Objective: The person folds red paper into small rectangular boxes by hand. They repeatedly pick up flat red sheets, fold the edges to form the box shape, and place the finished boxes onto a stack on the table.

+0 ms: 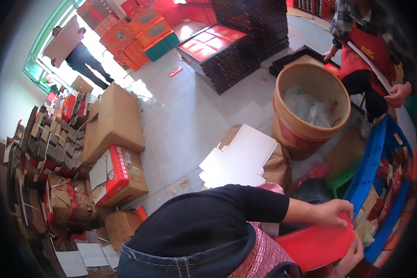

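A red sheet [317, 245], slightly curved and probably card, lies across my lap at the lower right. My left hand [332, 214] reaches over from the black sleeve and grips its upper corner between thumb and fingers. Lower down, my right hand [351, 257] holds the right edge of the same sheet; part of this hand is hidden behind it. Just beyond both hands stands a blue plastic crate [368, 160] with red and cream packets [373, 204] inside.
White flat card blanks [241, 155] lie ahead of me, beside a large tan bin [282, 104] holding clear plastic. Cartons [116, 123] and stacked cardboard [46, 143] fill the left. Black trays [227, 60] are piled at the back. One person [368, 51] sits far right; another [81, 53] carries cardboard by the doorway.
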Available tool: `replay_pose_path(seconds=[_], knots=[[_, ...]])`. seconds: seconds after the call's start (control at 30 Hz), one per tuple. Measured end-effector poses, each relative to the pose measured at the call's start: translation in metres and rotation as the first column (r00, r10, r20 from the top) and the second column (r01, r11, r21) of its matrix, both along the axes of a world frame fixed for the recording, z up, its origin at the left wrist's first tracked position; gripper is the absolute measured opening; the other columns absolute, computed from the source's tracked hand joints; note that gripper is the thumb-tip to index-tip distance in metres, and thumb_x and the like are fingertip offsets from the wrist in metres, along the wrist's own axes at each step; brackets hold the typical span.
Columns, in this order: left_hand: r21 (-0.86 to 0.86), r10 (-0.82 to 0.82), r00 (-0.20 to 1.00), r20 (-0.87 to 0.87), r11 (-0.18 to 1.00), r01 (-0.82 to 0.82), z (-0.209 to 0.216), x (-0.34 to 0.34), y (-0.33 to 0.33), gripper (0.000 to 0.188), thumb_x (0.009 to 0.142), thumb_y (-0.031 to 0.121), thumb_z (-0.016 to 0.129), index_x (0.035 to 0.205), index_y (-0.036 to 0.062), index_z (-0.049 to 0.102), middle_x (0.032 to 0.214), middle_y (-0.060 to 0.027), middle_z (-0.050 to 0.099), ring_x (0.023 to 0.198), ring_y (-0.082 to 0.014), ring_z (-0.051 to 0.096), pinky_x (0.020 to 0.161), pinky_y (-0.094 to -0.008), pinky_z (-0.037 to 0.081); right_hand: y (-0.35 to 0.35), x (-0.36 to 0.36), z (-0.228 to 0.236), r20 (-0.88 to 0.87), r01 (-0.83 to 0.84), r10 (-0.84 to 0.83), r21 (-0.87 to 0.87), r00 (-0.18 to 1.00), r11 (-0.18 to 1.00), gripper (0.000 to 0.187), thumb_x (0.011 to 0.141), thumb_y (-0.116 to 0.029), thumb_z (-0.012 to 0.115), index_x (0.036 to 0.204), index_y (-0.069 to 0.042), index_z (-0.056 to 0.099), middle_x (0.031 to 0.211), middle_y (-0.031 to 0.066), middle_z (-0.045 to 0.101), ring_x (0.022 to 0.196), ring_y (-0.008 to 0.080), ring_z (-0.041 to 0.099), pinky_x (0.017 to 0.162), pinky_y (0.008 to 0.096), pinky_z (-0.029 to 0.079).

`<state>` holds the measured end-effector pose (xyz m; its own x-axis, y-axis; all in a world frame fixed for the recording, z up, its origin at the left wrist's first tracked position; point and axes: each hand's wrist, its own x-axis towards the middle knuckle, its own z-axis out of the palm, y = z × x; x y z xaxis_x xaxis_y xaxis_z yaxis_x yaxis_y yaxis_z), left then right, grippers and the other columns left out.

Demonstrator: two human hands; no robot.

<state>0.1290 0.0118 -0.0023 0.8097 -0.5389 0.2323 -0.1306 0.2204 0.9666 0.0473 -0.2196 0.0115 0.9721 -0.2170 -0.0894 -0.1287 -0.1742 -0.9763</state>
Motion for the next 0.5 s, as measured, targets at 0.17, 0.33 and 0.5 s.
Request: replay_pose_path(seconds=[0.17,0.33,0.5], knots=[[0.06,-0.047,0.99,0.137,0.997,0.039,0.007,0.007,-0.024,0.023,0.075,0.009,0.073,0.093,0.0058,0.06,0.097,-0.0113,0.056,0.097,-0.0289,0.055,0.087,-0.0372,0.045,-0.047,-0.002,0.006,0.068,0.018,-0.009,-0.123,0.998,0.992,0.025,0.095,-0.016,0.055,0.108,0.005,0.062,0.101,0.0138,0.066,0.092,0.0192,0.063,0.082,0.0313,0.051],[0.284,-0.016,0.962,0.274,0.957,-0.065,0.003,-0.008,-0.036,0.026,0.081,0.012,0.07,0.105,0.0066,0.062,0.104,-0.0121,0.061,0.101,-0.0299,0.058,0.091,-0.0367,0.047,0.014,-0.027,0.069,-0.116,0.293,-0.391,-0.479,0.913,0.827,0.013,0.089,-0.01,0.063,0.088,0.003,0.066,0.072,0.0005,0.06,0.066,0.0087,0.052,0.062,0.0259,0.044],[0.183,-0.029,0.995,-0.096,0.982,0.046,0.015,-0.008,-0.017,0.024,0.083,0.003,0.066,0.107,0.0045,0.064,0.111,-0.0103,0.061,0.108,-0.0217,0.057,0.093,-0.03,0.045,0.019,-0.039,0.037,0.212,0.174,-0.16,-0.046,0.964,0.984,0.019,0.09,-0.007,0.064,0.106,0.002,0.064,0.101,0.0073,0.066,0.091,0.012,0.062,0.078,0.0241,0.051]])
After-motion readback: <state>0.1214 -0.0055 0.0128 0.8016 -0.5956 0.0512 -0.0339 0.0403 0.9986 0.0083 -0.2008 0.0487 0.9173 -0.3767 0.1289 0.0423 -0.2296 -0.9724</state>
